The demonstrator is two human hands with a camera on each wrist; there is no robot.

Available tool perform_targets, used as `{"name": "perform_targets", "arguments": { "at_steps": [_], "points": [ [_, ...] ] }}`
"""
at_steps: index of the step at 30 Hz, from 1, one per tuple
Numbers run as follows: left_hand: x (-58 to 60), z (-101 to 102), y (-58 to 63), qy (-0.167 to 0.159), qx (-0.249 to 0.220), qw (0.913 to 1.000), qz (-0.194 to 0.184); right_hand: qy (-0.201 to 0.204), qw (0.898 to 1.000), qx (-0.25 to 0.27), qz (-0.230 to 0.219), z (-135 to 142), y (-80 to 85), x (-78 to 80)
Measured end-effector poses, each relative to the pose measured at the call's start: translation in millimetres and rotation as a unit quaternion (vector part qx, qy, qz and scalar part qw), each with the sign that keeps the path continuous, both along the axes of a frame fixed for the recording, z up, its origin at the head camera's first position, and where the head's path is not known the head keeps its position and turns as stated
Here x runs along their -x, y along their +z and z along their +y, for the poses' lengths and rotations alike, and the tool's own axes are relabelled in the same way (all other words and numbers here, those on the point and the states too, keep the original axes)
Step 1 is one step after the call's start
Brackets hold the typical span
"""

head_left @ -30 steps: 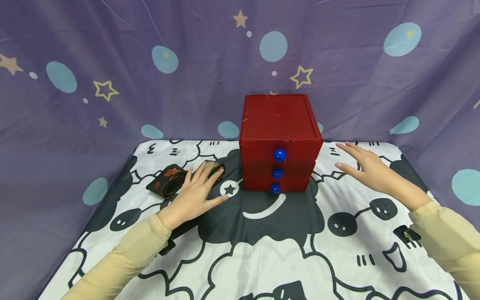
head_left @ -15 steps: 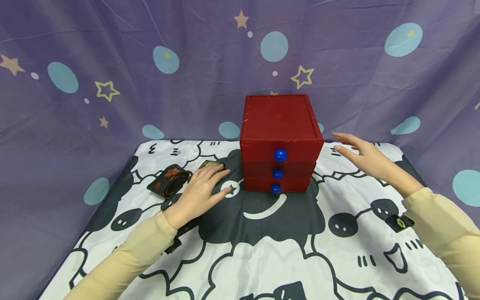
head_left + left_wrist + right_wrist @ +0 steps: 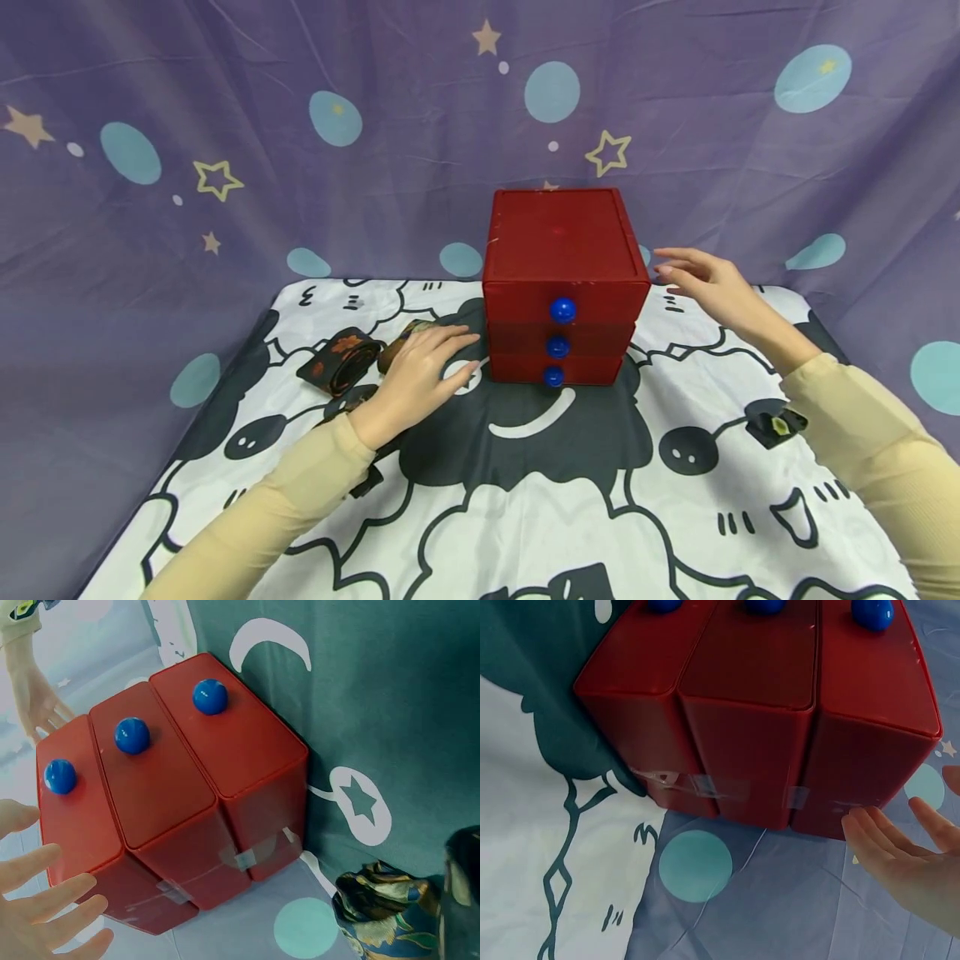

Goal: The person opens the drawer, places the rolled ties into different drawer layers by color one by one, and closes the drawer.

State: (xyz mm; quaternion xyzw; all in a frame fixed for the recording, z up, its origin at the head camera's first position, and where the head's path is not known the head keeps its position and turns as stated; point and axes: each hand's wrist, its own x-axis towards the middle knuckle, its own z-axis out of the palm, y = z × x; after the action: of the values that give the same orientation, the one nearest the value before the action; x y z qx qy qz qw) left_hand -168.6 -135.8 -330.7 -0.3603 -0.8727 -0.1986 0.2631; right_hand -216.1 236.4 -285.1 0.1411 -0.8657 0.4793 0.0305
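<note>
A red three-drawer box (image 3: pixel 558 237) with round blue knobs (image 3: pixel 562 311) stands at the back of the cloth, its drawers closed. Left of it, my left hand (image 3: pixel 412 383) hovers with fingers spread loosely, holding nothing. Behind that hand lies a rolled patterned strip of fabric (image 3: pixel 390 911), partly hidden in the head view. Further left is a rolled black strip with orange leaves (image 3: pixel 341 360). My right hand (image 3: pixel 712 287) is raised beside the box's right side, fingers gently bent and holding nothing. In the right wrist view its fingertips (image 3: pixel 859 817) overlap the top drawer's side.
A white cloth with black cartoon drawings (image 3: pixel 525 525) covers the table. Behind it hangs a purple curtain (image 3: pixel 420 208) with stars and blue ovals. Clear tape (image 3: pixel 796 797) spans the side of the drawers.
My left hand has shifted right toward the box, uncovering more of the rolled fabrics. My right hand has moved left and up toward the box's upper right side, fingers bending slightly.
</note>
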Motion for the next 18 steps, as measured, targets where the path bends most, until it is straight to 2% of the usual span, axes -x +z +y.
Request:
{"name": "perform_targets", "arguments": {
  "at_steps": [7, 18],
  "points": [
    [2.6, 9, 2.2, -0.018, -0.021, 0.9993, 0.024, 0.008, 0.998, 0.066, -0.021, -6, 0.1, 5.5],
    [6.2, 25, 5.4, -0.042, -0.056, 0.9973, 0.022, 0.008, 0.987, 0.149, -0.052, -15, 1.1, 10.4]
  ]
}}
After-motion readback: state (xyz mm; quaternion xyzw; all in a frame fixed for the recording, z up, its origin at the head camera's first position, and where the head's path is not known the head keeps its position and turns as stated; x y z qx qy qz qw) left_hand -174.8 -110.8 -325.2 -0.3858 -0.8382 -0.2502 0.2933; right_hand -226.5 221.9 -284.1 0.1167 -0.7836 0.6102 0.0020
